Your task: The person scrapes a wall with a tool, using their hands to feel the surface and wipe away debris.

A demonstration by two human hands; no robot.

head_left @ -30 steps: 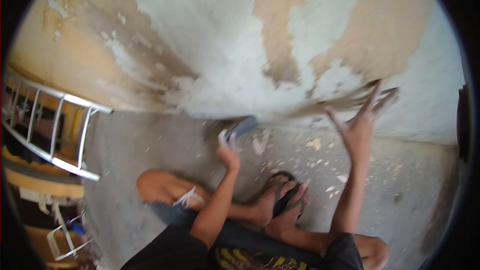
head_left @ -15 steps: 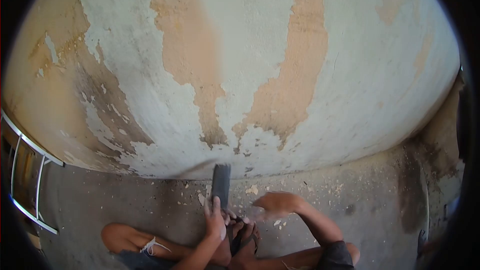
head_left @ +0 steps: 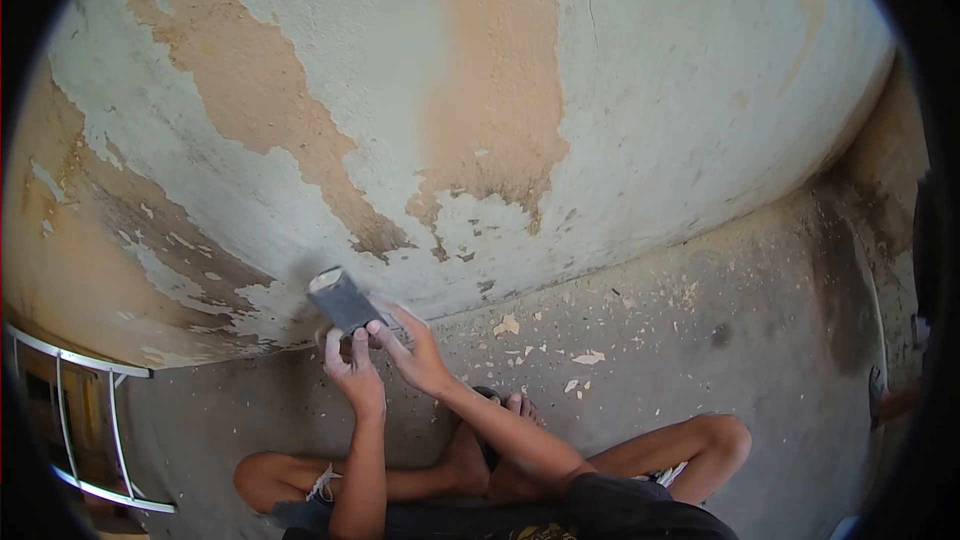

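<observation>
A dark grey sanding block (head_left: 342,302), apparently wrapped in sandpaper and pale at its far end, is tilted up to the left near the foot of the wall. My left hand (head_left: 355,372) grips its lower edge from the near side, thumb on top. From the right, my right hand (head_left: 415,352) also closes on it, with its thumb near the left one. Pale dust coats the fingers of both hands. Behind the block rises the wall (head_left: 640,140), its light green paint peeled to tan patches.
Paint flakes (head_left: 508,324) lie scattered over the concrete floor (head_left: 640,370) along the wall. A white metal frame (head_left: 115,430) stands at the left. My crossed legs (head_left: 410,483) are close below my hands. Another person's hand (head_left: 900,402) shows at the right edge.
The block has moved up and left and now leans leftward. My right hand, apart from it before, has come over to hold it too. The view has turned.
</observation>
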